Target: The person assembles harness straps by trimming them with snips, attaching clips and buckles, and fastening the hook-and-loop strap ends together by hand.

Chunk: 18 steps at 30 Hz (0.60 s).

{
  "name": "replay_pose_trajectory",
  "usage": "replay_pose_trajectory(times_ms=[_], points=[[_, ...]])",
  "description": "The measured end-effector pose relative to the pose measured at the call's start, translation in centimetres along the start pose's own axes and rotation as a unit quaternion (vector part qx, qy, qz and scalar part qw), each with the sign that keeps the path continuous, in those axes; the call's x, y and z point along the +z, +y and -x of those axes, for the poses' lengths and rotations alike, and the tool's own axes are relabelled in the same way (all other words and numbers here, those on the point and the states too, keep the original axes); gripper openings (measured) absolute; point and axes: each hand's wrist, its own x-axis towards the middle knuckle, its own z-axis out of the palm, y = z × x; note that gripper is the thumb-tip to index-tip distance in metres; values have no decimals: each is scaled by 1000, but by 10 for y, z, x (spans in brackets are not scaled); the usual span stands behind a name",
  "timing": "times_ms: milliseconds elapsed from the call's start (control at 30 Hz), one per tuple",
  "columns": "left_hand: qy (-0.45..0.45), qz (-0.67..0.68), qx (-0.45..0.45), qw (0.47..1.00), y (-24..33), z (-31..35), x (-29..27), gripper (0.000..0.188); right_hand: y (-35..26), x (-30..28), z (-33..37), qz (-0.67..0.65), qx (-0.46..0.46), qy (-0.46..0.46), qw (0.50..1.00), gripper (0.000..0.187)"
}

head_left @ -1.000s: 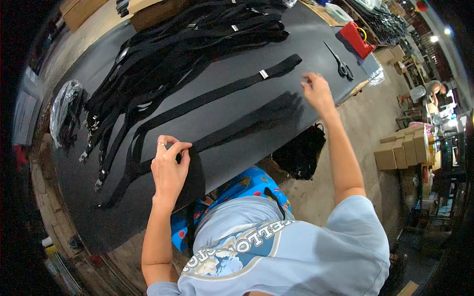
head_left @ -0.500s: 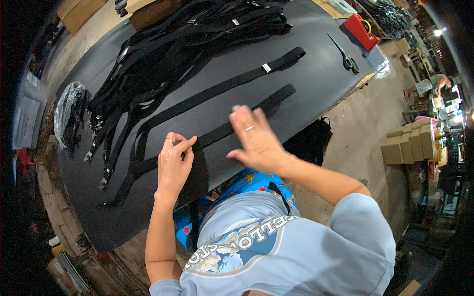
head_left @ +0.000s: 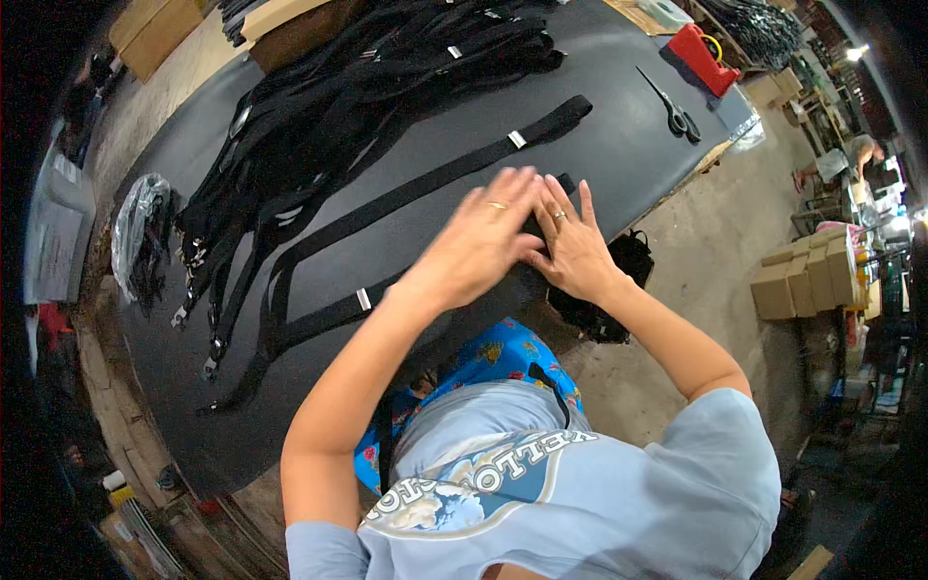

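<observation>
Two lengths of a black strap (head_left: 406, 187) lie side by side across the black table, joined toward the left, with a metal slider (head_left: 517, 139) on the far one. On the near length is another pale metal slider (head_left: 363, 299), left of my left forearm. My left hand (head_left: 476, 240), slightly blurred, reaches over the near length with its fingers stretched out. Beside it my right hand (head_left: 577, 249) lies flat with fingers spread at that length's right end. The fingertips of both hands meet or nearly meet. Most of this end is hidden beneath them.
A big heap of black straps (head_left: 338, 126) with metal clips covers the table's far left. A clear plastic bag (head_left: 142, 227) lies at the left edge. Scissors (head_left: 677, 114) and a red tape dispenser (head_left: 700, 60) are at the far right. Cardboard boxes (head_left: 802, 275) stand beyond.
My left hand has left its pinch on the near length and moved right, opening out beside my right hand. My right hand has shifted right to the strap's end. The near slider now shows.
</observation>
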Motion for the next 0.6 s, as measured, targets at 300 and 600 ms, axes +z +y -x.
replay_pose_trajectory(times_ms=[300,600], points=[[-31,-39,9,999,-11,-21,54,104,72,-33,-8,-310,50,163,935,43],[-15,-53,7,998,-10,-28,55,104,102,-1,-41,-260,-20,44,964,32]])
